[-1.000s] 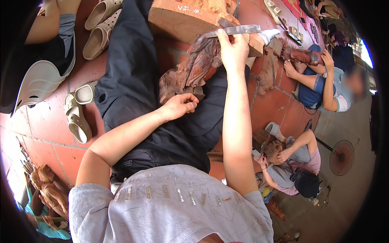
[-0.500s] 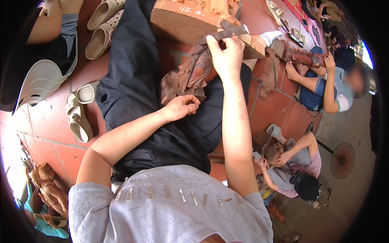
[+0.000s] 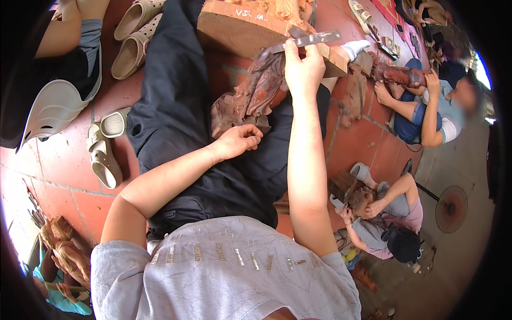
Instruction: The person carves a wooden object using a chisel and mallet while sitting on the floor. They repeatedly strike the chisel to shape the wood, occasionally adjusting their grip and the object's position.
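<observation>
A dark reddish-brown wood carving (image 3: 250, 98) with draped folds leans between my legs, its base low and its top by the wooden block (image 3: 240, 29). Over its upper end, my right hand (image 3: 305, 72) pinches a narrow grey-brown strip (image 3: 320, 38) that looks like sandpaper. One end of that strip reaches down to the carving's top; the other sticks out to the right. My left hand (image 3: 237, 141) rests on my lap against the carving's base, fingers curled. What those fingers hold, if anything, is hidden.
Beige clogs (image 3: 130, 53) and another pair (image 3: 104, 154) lie on the red tiles to the left. A white plastic chair (image 3: 50, 109) stands there too. On the right, two people handle carvings near a fan (image 3: 451, 209). More carved wood (image 3: 64, 248) stands at lower left.
My right hand has shifted slightly right and down with the strip, which now turns a paler grey face toward me and reaches farther right. My left hand and the carving stay put.
</observation>
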The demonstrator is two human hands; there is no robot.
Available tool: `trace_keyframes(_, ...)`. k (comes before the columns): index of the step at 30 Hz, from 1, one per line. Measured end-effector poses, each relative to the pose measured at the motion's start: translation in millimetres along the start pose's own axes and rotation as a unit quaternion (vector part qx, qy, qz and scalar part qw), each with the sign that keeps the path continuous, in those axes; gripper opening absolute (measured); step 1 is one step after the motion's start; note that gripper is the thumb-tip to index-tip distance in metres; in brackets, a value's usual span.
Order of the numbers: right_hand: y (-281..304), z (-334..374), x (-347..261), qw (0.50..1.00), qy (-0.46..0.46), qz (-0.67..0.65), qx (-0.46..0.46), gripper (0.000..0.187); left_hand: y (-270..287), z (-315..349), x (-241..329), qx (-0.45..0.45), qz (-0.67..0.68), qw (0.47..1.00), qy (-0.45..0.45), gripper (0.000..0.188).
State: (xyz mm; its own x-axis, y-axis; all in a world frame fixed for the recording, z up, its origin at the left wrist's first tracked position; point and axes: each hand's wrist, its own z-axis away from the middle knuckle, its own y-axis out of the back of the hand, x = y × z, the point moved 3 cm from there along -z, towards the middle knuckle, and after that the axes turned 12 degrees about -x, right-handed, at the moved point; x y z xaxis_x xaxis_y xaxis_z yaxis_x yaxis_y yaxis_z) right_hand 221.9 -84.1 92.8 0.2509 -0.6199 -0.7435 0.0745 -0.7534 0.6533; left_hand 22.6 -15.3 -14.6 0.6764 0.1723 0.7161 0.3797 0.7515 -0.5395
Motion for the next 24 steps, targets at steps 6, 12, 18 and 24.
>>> trace_keyframes(6, -4, 14, -10, 0.983, 0.118, 0.139, -0.004, 0.021, -2, 0, 3, 0.003, -0.021, 1.000, 0.009, 0.027)
trace_keyframes(12, 2, 7, -3, 0.999, 0.035, -0.007, -0.008, 0.019, 1, 1, 3, 0.005, -0.012, 1.000, 0.003, 0.027)
trace_keyframes(18, 2, 6, 0, 0.996, 0.075, 0.032, -0.029, 0.019, -2, 1, 2, 0.004, -0.002, 1.000, 0.004, 0.027)
trace_keyframes(24, -2, 16, -10, 0.979, 0.167, 0.113, 0.003, 0.018, 0, 0, -2, -0.003, 0.006, 1.000, -0.005, 0.027)
